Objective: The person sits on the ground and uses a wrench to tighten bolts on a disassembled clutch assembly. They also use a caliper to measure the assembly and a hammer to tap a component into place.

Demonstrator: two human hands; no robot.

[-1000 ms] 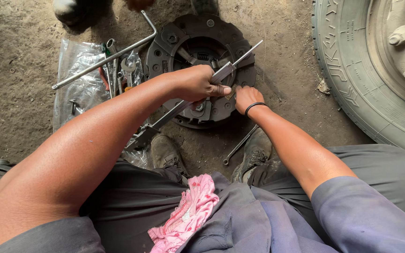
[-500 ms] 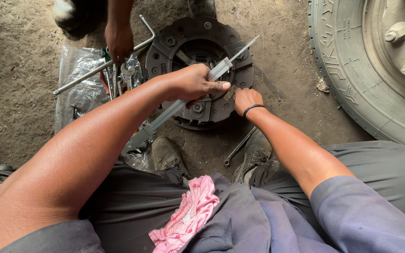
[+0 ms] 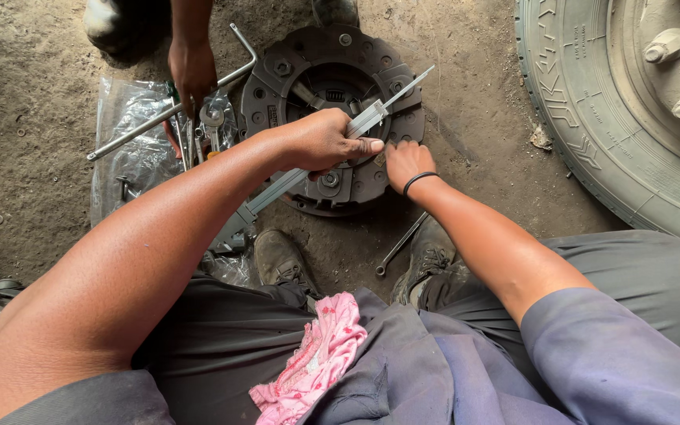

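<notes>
Left hand (image 3: pixel 326 140) clenched around a long, flat steel caliper (image 3: pixel 308 167) laid across the round, ribbed cast-iron clutch plate (image 3: pixel 277 67). Right hand (image 3: pixel 408 163), just beside it, rested loosely curled on the plate's rim, grasping nothing.

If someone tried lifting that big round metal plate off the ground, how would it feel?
The round metal plate looks like thick bolted metal, so probably heavy and rigid. Lying flat on the dirt floor, it seems unlikely to roll or tip. Its grimy surface may be slippery.

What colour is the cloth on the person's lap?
The cloth is pink, bunched on the lap; the head view shows it plainly.
</notes>
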